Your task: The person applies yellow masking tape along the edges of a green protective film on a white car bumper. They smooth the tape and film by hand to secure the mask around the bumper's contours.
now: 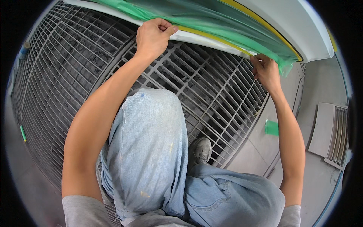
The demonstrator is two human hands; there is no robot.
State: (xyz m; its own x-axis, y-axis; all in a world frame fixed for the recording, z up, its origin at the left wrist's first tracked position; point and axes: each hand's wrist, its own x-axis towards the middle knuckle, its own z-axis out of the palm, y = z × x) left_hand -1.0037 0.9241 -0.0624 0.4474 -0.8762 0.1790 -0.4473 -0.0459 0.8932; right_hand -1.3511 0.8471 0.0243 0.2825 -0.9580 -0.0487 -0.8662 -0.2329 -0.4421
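Observation:
Green translucent masking film (181,17) covers part of a white vehicle body panel (298,22). A strip of yellow masking tape (211,37) runs along the film's lower edge, over a white sill (189,36), and stretches between my two hands. My left hand (152,38) is closed in a pinch at the strip's left part, thumb pointing right. At its right end my right hand (266,72) pinches the tape, fingers curled, close to the film's loose corner. Another yellow tape line (264,24) borders the film's upper edge.
Below the panel lies a metal floor grate (64,72) over a dark pit. A green roll (271,127) sits on the tiled floor right of the grate. Farther right is a slatted metal piece (329,132). My bent knee (151,109) and shoe (201,149) are beneath my arms.

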